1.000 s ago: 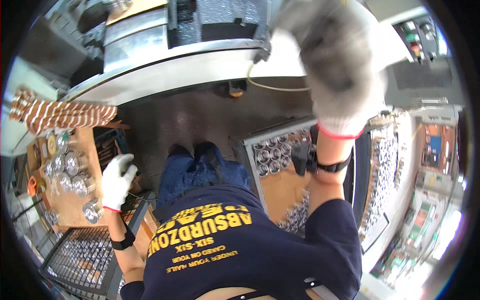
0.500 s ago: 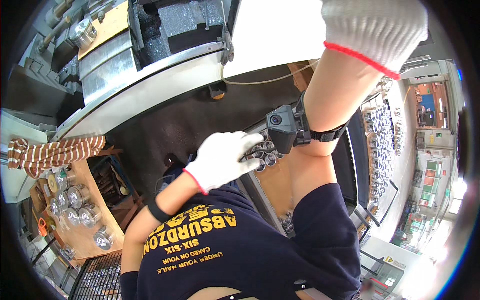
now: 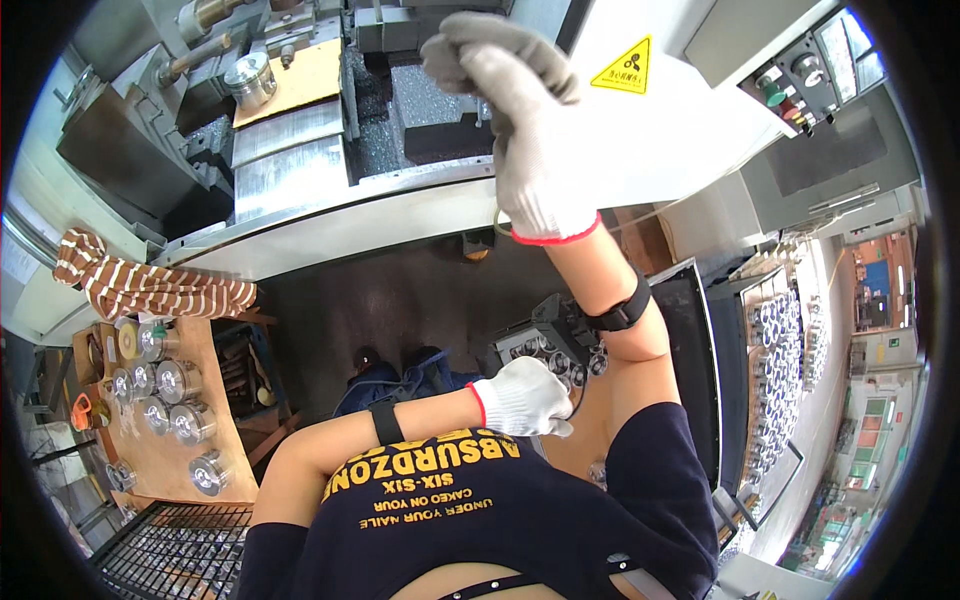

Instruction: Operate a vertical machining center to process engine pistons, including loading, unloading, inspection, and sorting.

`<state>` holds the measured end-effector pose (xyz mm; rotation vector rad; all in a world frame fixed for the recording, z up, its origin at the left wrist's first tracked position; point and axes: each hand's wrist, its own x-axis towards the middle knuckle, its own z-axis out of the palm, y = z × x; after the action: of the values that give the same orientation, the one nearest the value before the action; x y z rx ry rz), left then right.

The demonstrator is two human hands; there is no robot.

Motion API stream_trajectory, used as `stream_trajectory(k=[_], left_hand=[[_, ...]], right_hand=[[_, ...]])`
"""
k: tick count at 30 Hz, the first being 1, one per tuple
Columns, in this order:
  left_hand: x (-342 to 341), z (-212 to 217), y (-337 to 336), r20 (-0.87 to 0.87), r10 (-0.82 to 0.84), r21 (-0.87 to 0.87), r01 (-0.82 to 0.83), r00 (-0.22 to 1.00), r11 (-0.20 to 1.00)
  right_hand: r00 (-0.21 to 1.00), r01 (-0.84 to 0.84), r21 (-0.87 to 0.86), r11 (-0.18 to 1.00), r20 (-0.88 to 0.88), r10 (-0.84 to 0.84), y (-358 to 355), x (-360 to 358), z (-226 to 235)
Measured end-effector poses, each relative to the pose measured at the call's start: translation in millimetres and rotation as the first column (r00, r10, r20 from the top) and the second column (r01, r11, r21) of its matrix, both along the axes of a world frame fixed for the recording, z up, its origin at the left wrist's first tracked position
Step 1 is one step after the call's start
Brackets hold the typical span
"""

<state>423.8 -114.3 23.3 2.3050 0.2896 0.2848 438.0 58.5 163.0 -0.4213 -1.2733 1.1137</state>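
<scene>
My right hand [image 3: 515, 125], in a white knit glove with a red cuff, is raised in front of the grey machine [image 3: 300, 150]. Its fingers curl by a dark block [image 3: 435, 110], and the palm is turned away from me. My left hand [image 3: 520, 397], gloved the same way, lies low by my chest. Its fingers bend down over a tray of shiny metal cylinders [image 3: 545, 345], hiding what is under them. A black device [image 3: 562, 318] is strapped to my right forearm.
A metal cylinder [image 3: 250, 78] stands on an orange plate inside the machine. A control panel with buttons [image 3: 795, 75] is at the upper right. A wooden bench with round metal parts [image 3: 160, 390] and a striped cloth [image 3: 140, 285] are left; racks of parts [image 3: 775, 350] are right.
My right hand has come down from the top right to the machine's opening. My left hand has stayed at the tray of cylinders, drawn a little lower toward my chest.
</scene>
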Motion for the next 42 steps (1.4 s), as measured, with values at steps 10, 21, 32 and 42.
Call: stream_trajectory(k=[10, 21, 32, 42], left_hand=[[-91.7, -34.4, 42.1, -0.036, 0.402, 0.136, -0.394, 0.915, 0.909], [-294.4, 6.8, 26.7, -0.007, 0.998, 0.318, -0.946, 0.057, 0.057], [-396.6, -38.7, 151.2, -0.232, 0.912, 0.411, -0.884, -0.338, -0.223], [-403.3, -22.1, 171.7, -0.479, 0.849, 0.447, -0.894, -0.223, 0.018]], right_hand=[[0.889, -0.011, -0.114, 0.993, 0.454, 0.062, 5.4, 11.9, -29.1], [0.266, 0.122, 0.437, 0.891, 0.85, -0.454, 59.5, 16.3, -152.0], [-0.04, 0.357, 0.106, 0.928, 0.994, -0.098, 96.4, -16.2, -186.3], [-0.115, 0.448, 0.071, 0.891, 0.993, -0.022, 101.0, -19.4, -182.4]])
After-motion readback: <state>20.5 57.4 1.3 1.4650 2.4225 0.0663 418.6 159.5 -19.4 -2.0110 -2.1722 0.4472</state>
